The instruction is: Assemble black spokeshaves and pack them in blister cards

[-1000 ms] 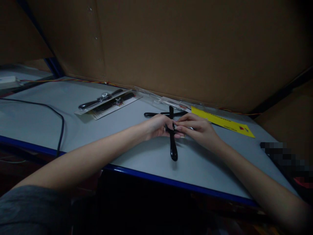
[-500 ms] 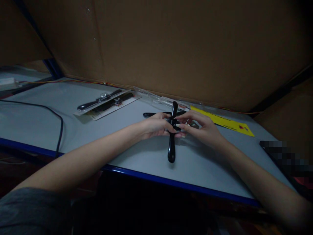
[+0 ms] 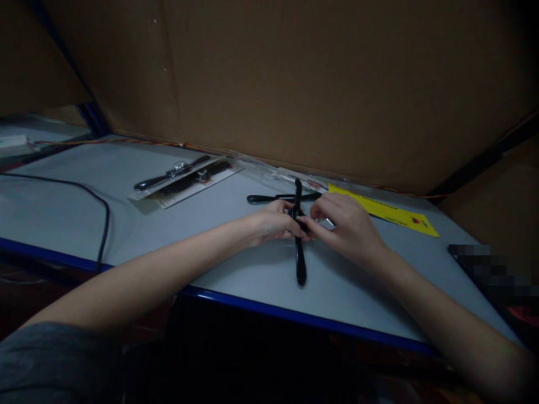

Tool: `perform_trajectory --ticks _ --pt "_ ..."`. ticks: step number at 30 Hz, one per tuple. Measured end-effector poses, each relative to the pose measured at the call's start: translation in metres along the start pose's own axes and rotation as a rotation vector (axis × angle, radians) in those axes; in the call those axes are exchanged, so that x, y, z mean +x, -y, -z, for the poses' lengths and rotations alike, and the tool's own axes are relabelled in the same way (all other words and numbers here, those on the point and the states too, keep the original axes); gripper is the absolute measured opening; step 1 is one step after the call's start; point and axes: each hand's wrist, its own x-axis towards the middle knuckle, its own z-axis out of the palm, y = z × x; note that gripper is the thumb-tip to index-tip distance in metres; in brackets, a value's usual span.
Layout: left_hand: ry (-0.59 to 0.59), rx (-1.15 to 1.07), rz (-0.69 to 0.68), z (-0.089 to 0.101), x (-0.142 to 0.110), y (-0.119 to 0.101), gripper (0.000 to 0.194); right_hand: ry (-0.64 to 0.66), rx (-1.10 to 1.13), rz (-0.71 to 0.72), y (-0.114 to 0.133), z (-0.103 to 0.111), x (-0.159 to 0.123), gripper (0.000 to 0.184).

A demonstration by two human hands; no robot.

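A long black glossy strap-like piece (image 3: pixel 300 264) stands across the grey table (image 3: pixel 252 269), pointing toward me. My left hand (image 3: pixel 273 221) pinches its middle from the left. My right hand (image 3: pixel 343 224) pinches the same spot from the right, fingers closed, with a small silvery part showing at its fingers. A second black piece (image 3: pixel 269 197) lies flat on the table just behind my hands.
A blister pack (image 3: pixel 185 175) with black pieces lies at the back left. A yellow card (image 3: pixel 387 213) and clear packaging (image 3: pixel 278 174) lie along the cardboard wall (image 3: pixel 337 84). A black cable (image 3: pixel 103 219) runs over the blue front edge (image 3: pixel 295 317) at left.
The black piece's near end has swung slightly right and down toward the table's front. Both hands have stayed on its middle, the right hand's fingers curling more tightly.
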Motion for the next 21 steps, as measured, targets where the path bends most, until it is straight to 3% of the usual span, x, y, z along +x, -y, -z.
perform_trajectory --ticks 7,13,16,19,21 --pt "-0.158 0.077 -0.03 -0.005 -0.001 0.004 0.049 0.062 -0.075 -0.064 0.01 0.0 0.003 0.026" --pt "-0.208 0.068 -0.016 -0.01 -0.004 0.003 0.051 0.091 -0.036 -0.038 0.013 -0.003 0.002 0.029" --pt "-0.141 -0.033 0.021 -0.01 -0.005 -0.002 0.05 0.052 0.194 -0.155 0.01 0.0 0.002 0.036" --pt "-0.021 -0.089 0.132 -0.006 -0.004 -0.009 0.028 -0.03 0.408 -0.341 -0.001 0.005 0.001 0.041" --pt "-0.009 -0.069 0.2 0.0 -0.003 -0.015 0.014 -0.1 0.445 -0.422 -0.015 0.006 0.0 0.04"
